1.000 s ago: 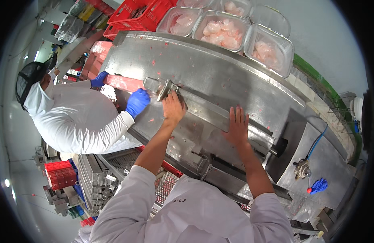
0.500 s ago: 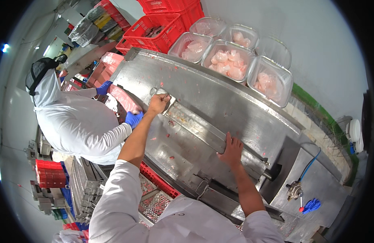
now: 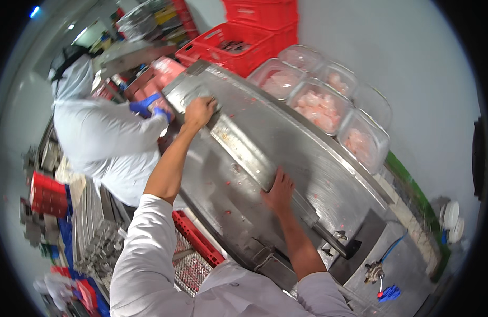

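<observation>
The long, narrow metal trough, silvery and glossy with bright highlights and yellowish flecks along its upper stretch, slants from far left to near right across the steel table. Your left hand has its fingers curled in a grip on the trough's far-left end. Your right hand rests at its nearer right portion, fingers extended and slightly bent; whether they grip cannot be told.

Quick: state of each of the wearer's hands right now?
Left hand: closed on the left end of the long, silvery metal trough.
Right hand: laid across the same trough; whether it grips cannot be told.
</observation>
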Action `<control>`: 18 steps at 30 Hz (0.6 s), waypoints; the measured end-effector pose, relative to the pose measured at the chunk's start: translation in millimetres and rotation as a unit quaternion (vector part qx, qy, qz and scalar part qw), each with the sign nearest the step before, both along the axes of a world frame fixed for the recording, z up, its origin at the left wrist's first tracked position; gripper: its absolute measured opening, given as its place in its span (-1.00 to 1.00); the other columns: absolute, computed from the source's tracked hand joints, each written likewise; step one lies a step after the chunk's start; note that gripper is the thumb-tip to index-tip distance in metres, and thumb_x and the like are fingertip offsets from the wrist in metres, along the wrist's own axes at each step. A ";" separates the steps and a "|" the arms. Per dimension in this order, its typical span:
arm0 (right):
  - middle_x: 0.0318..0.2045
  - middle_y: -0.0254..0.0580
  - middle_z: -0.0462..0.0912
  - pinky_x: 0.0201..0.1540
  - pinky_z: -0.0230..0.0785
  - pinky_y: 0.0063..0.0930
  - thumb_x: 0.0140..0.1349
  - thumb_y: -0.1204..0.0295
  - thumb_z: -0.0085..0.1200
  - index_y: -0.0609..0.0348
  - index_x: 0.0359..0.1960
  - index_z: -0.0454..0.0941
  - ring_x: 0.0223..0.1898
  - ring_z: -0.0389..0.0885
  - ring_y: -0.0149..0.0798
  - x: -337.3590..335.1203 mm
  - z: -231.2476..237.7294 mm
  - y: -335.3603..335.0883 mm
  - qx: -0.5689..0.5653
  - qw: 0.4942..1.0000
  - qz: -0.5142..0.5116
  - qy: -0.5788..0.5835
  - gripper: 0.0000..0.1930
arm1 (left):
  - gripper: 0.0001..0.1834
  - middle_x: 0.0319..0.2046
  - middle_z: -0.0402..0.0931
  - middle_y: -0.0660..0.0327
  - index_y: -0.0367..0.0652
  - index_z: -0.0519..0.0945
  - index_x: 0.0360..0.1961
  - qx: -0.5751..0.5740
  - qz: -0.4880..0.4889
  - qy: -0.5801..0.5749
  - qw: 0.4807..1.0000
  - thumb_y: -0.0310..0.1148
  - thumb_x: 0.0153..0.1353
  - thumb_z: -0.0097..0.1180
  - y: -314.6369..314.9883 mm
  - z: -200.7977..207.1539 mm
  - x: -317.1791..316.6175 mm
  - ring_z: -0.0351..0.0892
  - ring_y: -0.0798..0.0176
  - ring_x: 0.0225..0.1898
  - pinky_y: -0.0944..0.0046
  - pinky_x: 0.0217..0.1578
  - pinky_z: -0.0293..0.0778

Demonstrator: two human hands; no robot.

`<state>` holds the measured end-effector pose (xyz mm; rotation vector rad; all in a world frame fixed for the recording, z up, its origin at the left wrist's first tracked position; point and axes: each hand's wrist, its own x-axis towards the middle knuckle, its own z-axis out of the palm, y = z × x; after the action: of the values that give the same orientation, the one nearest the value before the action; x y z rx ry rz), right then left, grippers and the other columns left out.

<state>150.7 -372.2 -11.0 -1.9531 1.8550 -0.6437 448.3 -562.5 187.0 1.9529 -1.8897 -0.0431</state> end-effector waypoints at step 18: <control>-0.08 0.06 0.50 0.12 0.30 -0.04 -0.38 0.25 0.54 0.28 0.13 0.38 0.00 0.47 0.15 274.5 99.9 192.9 0.051 0.806 0.590 -0.003 -0.08 | -0.46 -0.08 0.53 0.02 -0.41 0.50 0.21 -0.084 0.428 0.284 0.853 -0.13 0.45 0.09 669.6 -31.4 298.3 0.53 0.11 -0.08 0.17 -0.07 0.42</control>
<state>425.3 -179.3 88.9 -2.4610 0.3478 -0.1137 746.7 107.1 155.6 2.1588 -0.5484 -0.1626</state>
